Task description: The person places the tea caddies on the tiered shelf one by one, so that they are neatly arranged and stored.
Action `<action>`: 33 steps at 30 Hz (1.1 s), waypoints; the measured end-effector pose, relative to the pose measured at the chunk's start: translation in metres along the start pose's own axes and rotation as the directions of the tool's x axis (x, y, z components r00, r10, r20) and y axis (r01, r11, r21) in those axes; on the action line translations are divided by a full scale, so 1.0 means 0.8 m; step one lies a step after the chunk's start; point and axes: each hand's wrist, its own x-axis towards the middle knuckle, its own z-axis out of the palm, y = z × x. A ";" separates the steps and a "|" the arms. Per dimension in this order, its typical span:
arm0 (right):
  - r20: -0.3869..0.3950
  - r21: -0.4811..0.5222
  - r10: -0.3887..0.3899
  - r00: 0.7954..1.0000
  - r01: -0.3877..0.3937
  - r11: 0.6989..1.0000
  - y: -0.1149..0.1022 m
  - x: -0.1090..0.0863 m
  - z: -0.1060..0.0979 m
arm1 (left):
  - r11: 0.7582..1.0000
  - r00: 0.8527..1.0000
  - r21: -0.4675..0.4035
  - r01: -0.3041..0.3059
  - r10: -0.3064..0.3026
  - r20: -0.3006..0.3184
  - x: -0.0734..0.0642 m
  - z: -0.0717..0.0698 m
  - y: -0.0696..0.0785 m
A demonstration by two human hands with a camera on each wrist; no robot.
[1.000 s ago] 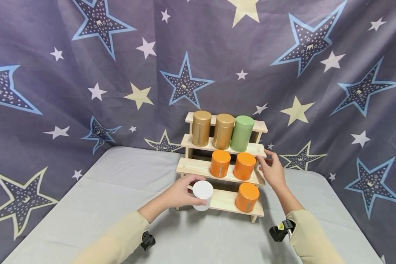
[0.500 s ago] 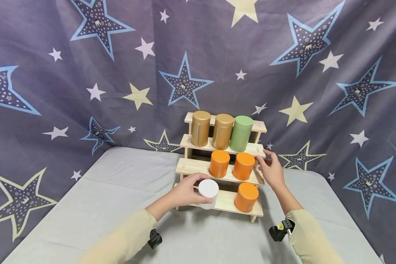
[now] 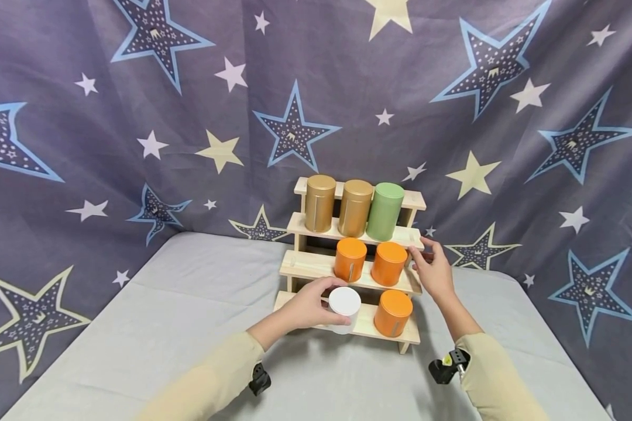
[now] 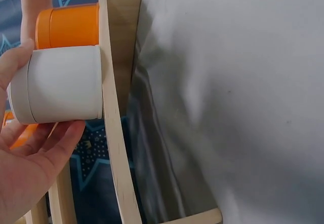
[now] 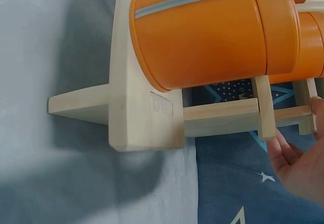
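Note:
My left hand (image 3: 308, 304) grips a white lidded canister (image 3: 344, 304), thumb and fingers spread around its sides. It is upright over the lowest step of a wooden tiered stand (image 3: 308, 266). In the left wrist view the canister (image 4: 63, 85) has its base right at the board, beside an orange canister (image 4: 76, 24). At the stand's right end my right hand (image 3: 434, 272) holds the ends of the upper boards; in the right wrist view its fingers (image 5: 281, 150) curl behind one board end. Another orange canister (image 3: 393, 314) stands at the right of the lowest step.
Two orange canisters (image 3: 350, 260) stand on the step above. Higher up are two gold canisters (image 3: 320, 203) and a green one (image 3: 385, 211). A grey cloth (image 3: 153, 327) covers the table, and a star-patterned curtain (image 3: 189, 117) hangs close behind the stand.
My left hand has carried the white canister rightward along the front of the lowest step, nearer the orange canister there. The right hand stays at the stand's end.

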 end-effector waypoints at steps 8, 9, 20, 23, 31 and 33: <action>0.001 0.015 -0.028 1.000 0.028 1.000 0.003 -0.001 0.000 | 1.000 1.000 -0.022 -0.020 0.020 -0.007 0.006 0.010 0.002; 0.001 0.017 -0.031 1.000 0.031 0.999 0.003 -0.001 0.000 | 0.999 1.000 -0.029 -0.020 0.020 -0.008 0.007 0.011 0.002; 0.002 0.025 -0.023 1.000 0.023 0.999 0.004 0.000 -0.001 | 0.998 1.000 -0.058 0.005 -0.006 -0.010 0.011 0.017 0.000; 0.001 0.023 -0.022 1.000 0.022 0.999 0.004 -0.001 -0.002 | 0.998 1.000 -0.061 0.003 -0.003 -0.008 0.012 0.018 -0.001; -0.001 0.018 -0.013 1.000 0.013 1.000 0.003 -0.003 -0.003 | 0.992 1.000 -0.124 -0.011 0.011 0.000 0.008 0.019 -0.006; 0.002 0.017 -0.022 1.000 0.022 1.000 0.001 -0.002 -0.002 | 0.991 1.000 -0.133 -0.016 0.016 -0.005 0.006 0.018 -0.006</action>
